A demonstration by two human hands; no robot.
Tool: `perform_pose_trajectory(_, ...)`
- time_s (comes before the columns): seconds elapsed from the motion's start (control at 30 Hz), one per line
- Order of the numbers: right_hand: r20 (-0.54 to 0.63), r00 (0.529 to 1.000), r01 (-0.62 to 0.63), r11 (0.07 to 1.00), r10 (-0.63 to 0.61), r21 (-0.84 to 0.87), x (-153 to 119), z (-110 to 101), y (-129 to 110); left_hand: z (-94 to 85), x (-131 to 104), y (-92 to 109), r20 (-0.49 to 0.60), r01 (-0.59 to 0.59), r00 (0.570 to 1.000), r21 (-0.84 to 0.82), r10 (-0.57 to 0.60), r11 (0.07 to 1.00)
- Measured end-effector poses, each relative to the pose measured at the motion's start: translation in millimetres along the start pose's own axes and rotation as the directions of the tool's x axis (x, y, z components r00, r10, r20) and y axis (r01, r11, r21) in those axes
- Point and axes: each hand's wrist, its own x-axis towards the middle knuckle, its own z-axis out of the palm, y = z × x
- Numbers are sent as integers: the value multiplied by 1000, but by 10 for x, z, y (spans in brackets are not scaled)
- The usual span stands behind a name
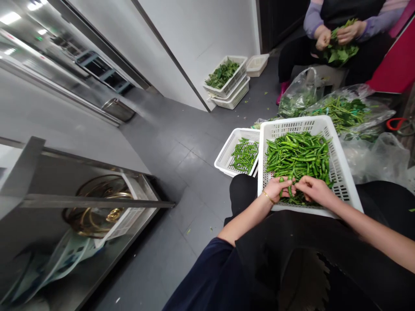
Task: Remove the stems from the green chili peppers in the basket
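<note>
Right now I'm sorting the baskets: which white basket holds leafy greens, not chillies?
The far white basket by the wall, stacked on another, holds leafy greens. The two near ones, the lap basket and its smaller neighbour, hold green chillies.

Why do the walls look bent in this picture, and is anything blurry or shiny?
Head view: the wide lens bows the wall edges and stretches the corners; ceiling lights glare off the steel counter at left; the lower left shelf is smeared; the green chillies under the left hand and right hand are evenly lit and sharp.
</note>
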Motion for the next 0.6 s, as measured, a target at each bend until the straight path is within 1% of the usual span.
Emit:
perform_pose_trajectory(0.03, 18, 999, -43, 999, 43, -11, 51, -45, 17, -1, -20, -11, 5, -31, 1000, 74, 31, 997)
perform_pose_trajectory(0.07, 38, 998, -42, 998, 44, -48, 102, -88, 25, 1, -39, -20, 12, -66, 998, 151, 65, 986)
perform_pose_trajectory(0.13, 102, 994, 65, 984, -48, -168, 184, -143, 17, 12, -74, -27, 33, -122, 992, 258, 118, 958)
perform_pose_trajectory(0.17, 127, 986, 132, 961, -103, -243, 212, -149, 6, 18, -87, -26, 51, -127, 992, 265, 118, 956)
perform_pose_trajectory(0.23, 129, 976, 212, 879, -173, -428, 247, -129, -13, 28, -106, -16, 94, -78, 994, 189, 61, 979)
perform_pose_trajectory(0.27, 111, 977, 215, 817, -184, -535, 262, -113, -16, 29, -111, -11, 115, -31, 993, 128, 16, 991)
perform_pose_trajectory(0.33, 68, 983, 167, 668, -173, -725, 313, -84, -16, 24, -118, -3, 153, 71, 986, 23, -74, 997)
perform_pose_trajectory(0.37, 60, 986, 143, 599, -156, -788, 356, -73, -19, 16, -121, -3, 157, 112, 982, -13, -109, 994)
perform_pose_trajectory(0.4, 64, 988, 131, 546, -140, -828, 411, -61, -30, 5, -125, -5, 142, 139, 981, -42, -132, 989)
perform_pose_trajectory(0.47, 97, 987, 149, 485, -131, -862, 557, -9, -87, -24, -135, -16, 47, 142, 989, -106, -138, 984)
perform_pose_trajectory(0.53, 171, 974, 222, 459, -152, -860, 733, 102, -191, -52, -153, -37, -81, 98, 990, -170, -113, 981)
perform_pose_trajectory(0.6, 244, 957, 288, 443, -154, -849, 913, 263, -314, -69, -176, -62, -173, 42, 982, -191, -76, 981)
